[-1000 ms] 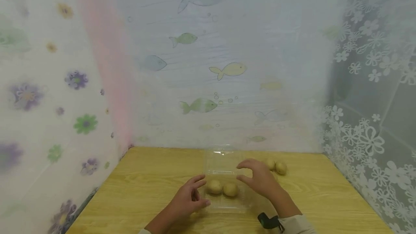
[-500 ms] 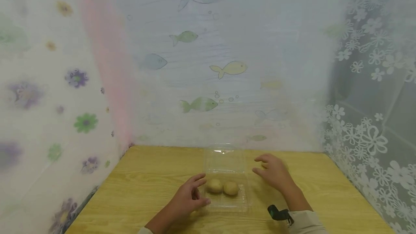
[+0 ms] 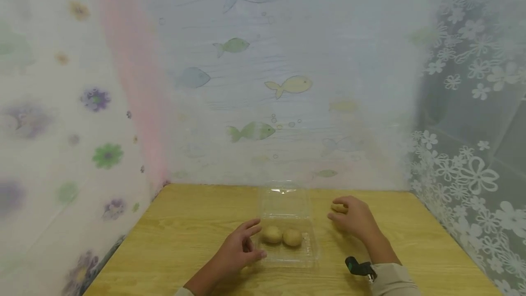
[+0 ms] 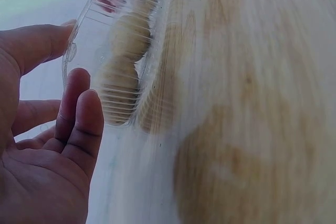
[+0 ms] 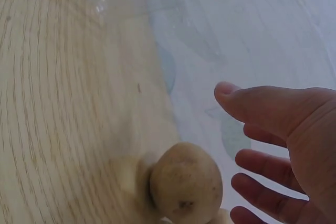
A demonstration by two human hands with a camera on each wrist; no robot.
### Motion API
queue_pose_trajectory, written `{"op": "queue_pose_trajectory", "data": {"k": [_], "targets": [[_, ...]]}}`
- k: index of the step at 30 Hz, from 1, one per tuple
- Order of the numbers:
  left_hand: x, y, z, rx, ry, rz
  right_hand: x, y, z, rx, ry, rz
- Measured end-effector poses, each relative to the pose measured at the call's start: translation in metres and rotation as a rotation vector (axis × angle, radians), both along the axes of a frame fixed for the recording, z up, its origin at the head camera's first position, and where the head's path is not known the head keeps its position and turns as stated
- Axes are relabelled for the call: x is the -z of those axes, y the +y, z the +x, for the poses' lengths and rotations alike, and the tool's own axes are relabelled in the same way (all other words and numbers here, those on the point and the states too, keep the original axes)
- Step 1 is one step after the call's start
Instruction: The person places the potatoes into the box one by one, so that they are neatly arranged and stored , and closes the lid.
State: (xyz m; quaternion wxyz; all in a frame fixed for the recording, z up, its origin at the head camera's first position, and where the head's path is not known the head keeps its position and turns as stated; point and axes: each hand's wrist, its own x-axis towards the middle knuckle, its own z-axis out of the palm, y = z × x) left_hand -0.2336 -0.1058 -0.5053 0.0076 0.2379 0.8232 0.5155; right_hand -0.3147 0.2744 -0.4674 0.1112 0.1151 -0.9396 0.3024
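Note:
A clear plastic clamshell box (image 3: 287,257) stands on the table with its lid tipped back. Two potatoes (image 3: 272,235) sit side by side in its base. My left hand (image 3: 239,251) is at the box's left side, thumb and fingers spread along the rim. In the left wrist view the thumb (image 4: 44,48) lies right at the box's edge. To the right of the box, my right hand (image 3: 358,219) reaches over a loose potato (image 5: 186,184), fingers apart and slightly bent. Part of another potato (image 5: 223,216) shows behind that one.
The wood-grain table (image 3: 197,223) ends at a pale curtain (image 3: 246,104) printed with fish. Flower-printed sheets close off the left and right sides. A black strap-mounted piece (image 3: 357,266) sits on my right wrist.
My right hand has moved right, away from the box, to the loose potatoes, and now covers most of them in the head view. The left hand stays at the box.

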Motion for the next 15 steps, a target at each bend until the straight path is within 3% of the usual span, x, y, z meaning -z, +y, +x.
{"op": "queue_pose_trajectory", "data": {"k": [15], "targets": [[0.001, -0.002, -0.001, 0.021, 0.021, 0.004, 0.008, 0.012, -0.003, 0.01, -0.055, -0.007]]}}
